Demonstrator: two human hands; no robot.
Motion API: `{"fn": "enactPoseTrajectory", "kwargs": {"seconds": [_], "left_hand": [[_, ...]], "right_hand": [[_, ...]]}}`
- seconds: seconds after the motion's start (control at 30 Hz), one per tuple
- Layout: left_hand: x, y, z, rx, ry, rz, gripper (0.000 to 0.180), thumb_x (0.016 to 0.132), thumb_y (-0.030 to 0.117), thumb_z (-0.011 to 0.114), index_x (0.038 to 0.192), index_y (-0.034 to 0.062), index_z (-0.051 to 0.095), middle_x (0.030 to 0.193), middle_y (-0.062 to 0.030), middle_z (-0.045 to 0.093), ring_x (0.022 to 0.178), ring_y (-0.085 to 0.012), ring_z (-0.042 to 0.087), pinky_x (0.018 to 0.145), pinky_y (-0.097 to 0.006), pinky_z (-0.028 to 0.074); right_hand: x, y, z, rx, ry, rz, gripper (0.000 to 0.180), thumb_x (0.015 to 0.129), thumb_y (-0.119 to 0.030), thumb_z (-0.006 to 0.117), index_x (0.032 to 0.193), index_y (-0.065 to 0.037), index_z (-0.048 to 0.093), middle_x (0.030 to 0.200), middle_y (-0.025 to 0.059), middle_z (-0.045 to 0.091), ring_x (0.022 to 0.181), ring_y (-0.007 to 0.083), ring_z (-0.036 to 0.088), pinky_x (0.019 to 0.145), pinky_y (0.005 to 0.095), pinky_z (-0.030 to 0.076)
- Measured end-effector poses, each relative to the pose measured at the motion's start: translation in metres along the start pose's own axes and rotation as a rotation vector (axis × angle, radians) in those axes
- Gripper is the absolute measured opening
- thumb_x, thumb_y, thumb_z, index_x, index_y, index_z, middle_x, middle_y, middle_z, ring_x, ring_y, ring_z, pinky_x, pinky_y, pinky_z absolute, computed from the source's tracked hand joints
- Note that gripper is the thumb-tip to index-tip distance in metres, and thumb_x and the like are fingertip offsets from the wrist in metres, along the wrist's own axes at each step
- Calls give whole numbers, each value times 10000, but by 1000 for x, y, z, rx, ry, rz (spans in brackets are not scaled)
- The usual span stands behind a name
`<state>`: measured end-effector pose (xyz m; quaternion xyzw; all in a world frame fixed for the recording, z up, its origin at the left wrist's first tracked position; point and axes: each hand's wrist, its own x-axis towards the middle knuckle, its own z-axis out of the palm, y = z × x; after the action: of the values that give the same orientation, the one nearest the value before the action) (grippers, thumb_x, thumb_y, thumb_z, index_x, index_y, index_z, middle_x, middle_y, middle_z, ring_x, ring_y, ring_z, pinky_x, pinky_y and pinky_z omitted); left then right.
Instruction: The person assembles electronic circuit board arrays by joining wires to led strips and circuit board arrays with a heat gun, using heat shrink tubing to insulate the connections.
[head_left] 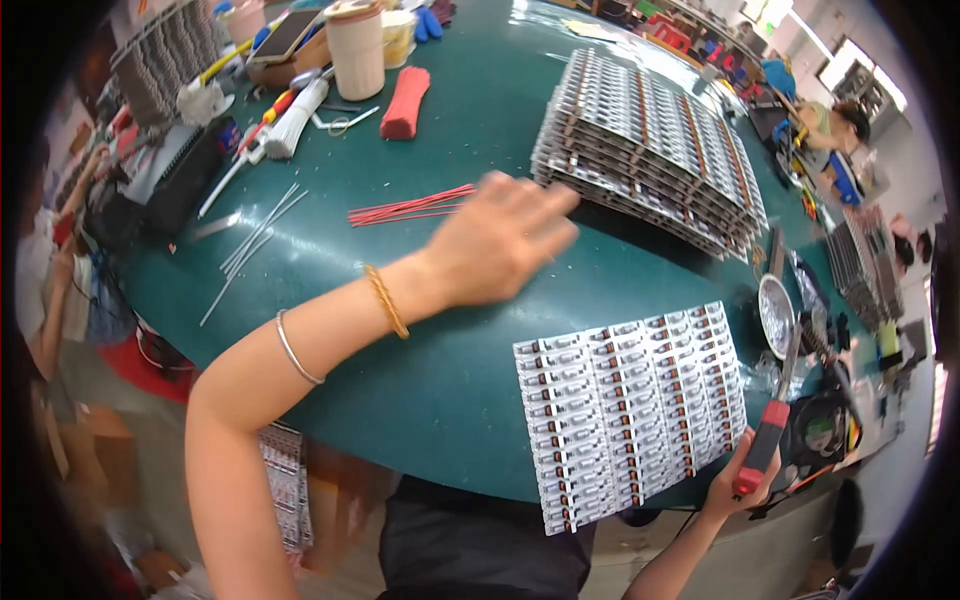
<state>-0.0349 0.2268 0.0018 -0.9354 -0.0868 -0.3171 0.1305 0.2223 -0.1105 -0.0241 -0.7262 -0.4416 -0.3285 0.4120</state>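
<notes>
- While the left hand (497, 245) reaches over the green bench (440, 370) with its grip loose, fingers spread and nothing in them, it sits just at the near edge of the big stack of strip boards (650, 150).
- I think it should take only the top board, flat, by its edge.
- Red wires (410, 207) lie just beside that hand; best not to bump them.
- The right hand (740, 480) has its grip closed around a tool with a red handle (765, 440), so keep it off to the side.
- One flat strip board sheet (630, 410) lies near the bench's front edge, between both hands.
</notes>
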Motion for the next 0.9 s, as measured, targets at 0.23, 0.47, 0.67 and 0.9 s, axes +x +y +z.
{"fn": "enactPoseTrajectory", "kwargs": {"seconds": [0.23,0.47,0.67,0.9], "left_hand": [[-22,-133,5,408,-139,-863,379,801,307,601,1056,34,536,1106,-199,531,1006,-352,524,807,-452,442],[-31,-204,30,349,-336,-1072,504,785,462,558,1037,25,563,962,-217,626,916,-382,599,776,-480,460],[-19,-199,65,492,-443,-1246,477,804,382,569,1150,60,500,1048,-195,608,999,-337,578,840,-481,425],[-75,-257,22,-694,293,-1330,338,828,257,599,1013,-26,591,972,-147,602,811,-332,620,689,-381,505]], "right_hand": [[8,-6,-19,6,-49,-86,350,757,30,659,1076,55,518,873,149,622,737,187,611,683,257,475],[47,-15,-34,47,-149,273,561,642,16,658,1156,-32,440,818,149,630,724,263,637,667,280,474],[64,6,-42,-182,-464,148,692,633,-98,716,1234,-26,380,950,165,540,872,314,539,771,375,409],[68,18,-25,-299,-643,-41,680,635,-66,694,1242,-23,391,881,143,498,846,305,482,781,389,347]]}}
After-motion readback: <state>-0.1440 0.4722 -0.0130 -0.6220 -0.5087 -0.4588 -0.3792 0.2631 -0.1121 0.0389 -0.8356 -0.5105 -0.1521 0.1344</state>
